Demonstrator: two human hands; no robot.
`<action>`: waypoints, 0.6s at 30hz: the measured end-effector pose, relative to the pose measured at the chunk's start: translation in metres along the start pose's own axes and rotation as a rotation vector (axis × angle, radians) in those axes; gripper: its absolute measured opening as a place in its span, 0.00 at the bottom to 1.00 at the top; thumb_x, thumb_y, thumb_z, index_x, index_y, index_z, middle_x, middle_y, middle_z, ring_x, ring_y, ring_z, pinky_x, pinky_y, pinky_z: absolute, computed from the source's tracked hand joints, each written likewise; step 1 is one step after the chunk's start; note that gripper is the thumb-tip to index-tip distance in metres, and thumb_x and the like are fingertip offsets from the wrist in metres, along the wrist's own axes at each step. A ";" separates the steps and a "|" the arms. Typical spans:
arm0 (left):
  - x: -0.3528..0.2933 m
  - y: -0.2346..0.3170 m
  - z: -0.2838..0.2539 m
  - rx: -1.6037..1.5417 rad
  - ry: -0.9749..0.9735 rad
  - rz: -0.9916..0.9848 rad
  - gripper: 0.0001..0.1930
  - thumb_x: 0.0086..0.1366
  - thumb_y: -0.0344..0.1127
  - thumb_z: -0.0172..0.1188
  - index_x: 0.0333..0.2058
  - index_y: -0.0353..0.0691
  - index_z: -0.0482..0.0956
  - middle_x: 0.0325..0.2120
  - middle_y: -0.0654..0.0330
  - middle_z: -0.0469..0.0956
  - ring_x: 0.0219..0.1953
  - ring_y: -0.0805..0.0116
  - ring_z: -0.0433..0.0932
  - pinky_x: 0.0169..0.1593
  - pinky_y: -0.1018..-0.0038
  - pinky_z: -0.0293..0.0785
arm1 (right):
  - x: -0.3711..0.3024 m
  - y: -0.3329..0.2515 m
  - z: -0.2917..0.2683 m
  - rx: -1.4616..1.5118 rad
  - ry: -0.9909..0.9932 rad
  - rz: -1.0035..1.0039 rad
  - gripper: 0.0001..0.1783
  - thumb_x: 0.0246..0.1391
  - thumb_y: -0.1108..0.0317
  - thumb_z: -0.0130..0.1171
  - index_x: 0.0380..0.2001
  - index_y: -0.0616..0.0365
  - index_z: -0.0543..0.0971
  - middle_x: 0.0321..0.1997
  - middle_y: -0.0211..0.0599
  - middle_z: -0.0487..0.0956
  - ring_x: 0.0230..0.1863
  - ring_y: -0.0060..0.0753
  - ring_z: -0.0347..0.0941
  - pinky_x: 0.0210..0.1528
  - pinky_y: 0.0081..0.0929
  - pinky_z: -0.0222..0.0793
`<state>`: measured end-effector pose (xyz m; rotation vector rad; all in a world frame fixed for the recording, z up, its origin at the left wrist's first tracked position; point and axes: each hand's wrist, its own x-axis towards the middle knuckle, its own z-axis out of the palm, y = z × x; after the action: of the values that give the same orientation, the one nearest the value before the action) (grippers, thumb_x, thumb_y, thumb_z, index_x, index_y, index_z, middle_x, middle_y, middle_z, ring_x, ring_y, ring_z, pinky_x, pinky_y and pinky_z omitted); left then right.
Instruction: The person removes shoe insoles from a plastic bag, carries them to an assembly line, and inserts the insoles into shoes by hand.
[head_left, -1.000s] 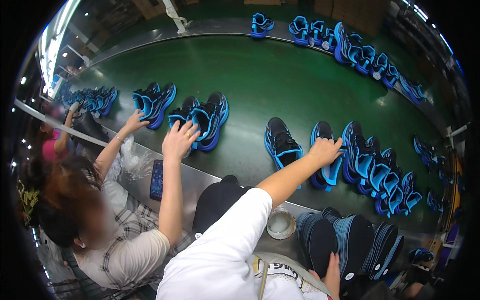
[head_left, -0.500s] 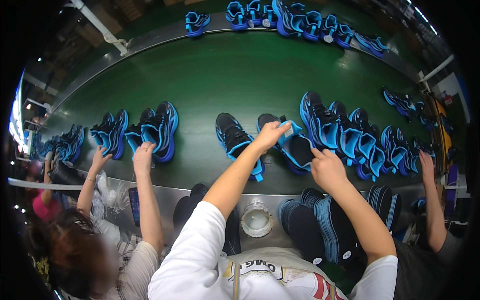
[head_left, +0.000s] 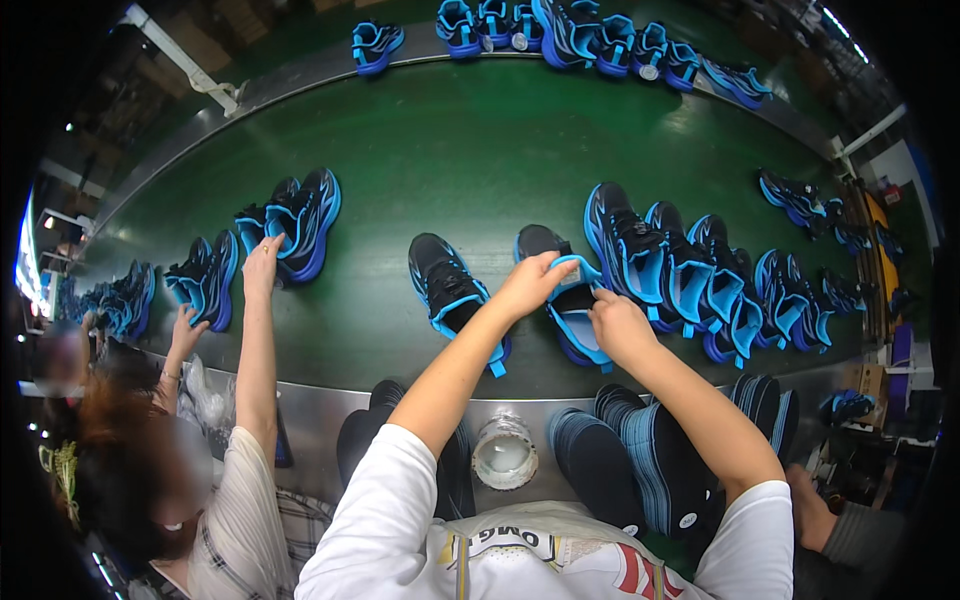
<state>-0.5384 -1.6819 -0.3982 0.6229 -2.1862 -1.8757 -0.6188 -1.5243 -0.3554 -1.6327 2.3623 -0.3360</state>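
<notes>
Left hand (head_left: 528, 285) fingers pinch blue collar of black-and-blue shoe (head_left: 565, 300) | right hand (head_left: 618, 325) fingers curl against its inner side | shoe lies on green conveyor belt (head_left: 450, 150), between both hands.

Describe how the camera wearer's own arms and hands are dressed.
Both arms come up from the lower edge in short white fabric sleeves ending above the elbows; forearms are bare. The left hand and right hand wear no gloves, and no watch, ring or band shows. The white shirt's chest carries printed markings.
</notes>
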 end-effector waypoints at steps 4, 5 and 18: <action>-0.003 0.009 0.037 0.639 0.395 0.274 0.20 0.54 0.43 0.54 0.40 0.34 0.66 0.22 0.50 0.73 0.26 0.53 0.73 0.28 0.66 0.69 | -0.007 0.001 0.001 -0.050 -0.004 0.077 0.07 0.39 0.73 0.49 0.23 0.65 0.75 0.39 0.51 0.72 0.34 0.45 0.70 0.38 0.33 0.68; -0.002 0.005 0.046 0.705 0.496 0.432 0.19 0.54 0.41 0.54 0.40 0.35 0.66 0.21 0.52 0.73 0.24 0.55 0.73 0.27 0.65 0.68 | -0.006 -0.001 -0.001 -0.051 -0.005 0.081 0.07 0.39 0.73 0.49 0.23 0.65 0.75 0.39 0.51 0.72 0.34 0.45 0.70 0.38 0.33 0.68; 0.002 -0.005 0.027 1.113 0.410 0.584 0.10 0.50 0.38 0.56 0.31 0.43 0.69 0.23 0.63 0.65 0.26 0.65 0.68 0.28 0.68 0.63 | -0.185 -0.092 -0.091 0.115 0.055 0.156 0.18 0.37 0.61 0.62 0.33 0.58 0.74 0.45 0.50 0.67 0.42 0.48 0.65 0.41 0.35 0.64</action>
<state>-0.5507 -1.6593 -0.4077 0.3659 -2.5434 -0.1399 -0.5052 -1.3783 -0.2256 -1.3965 2.4425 -0.4812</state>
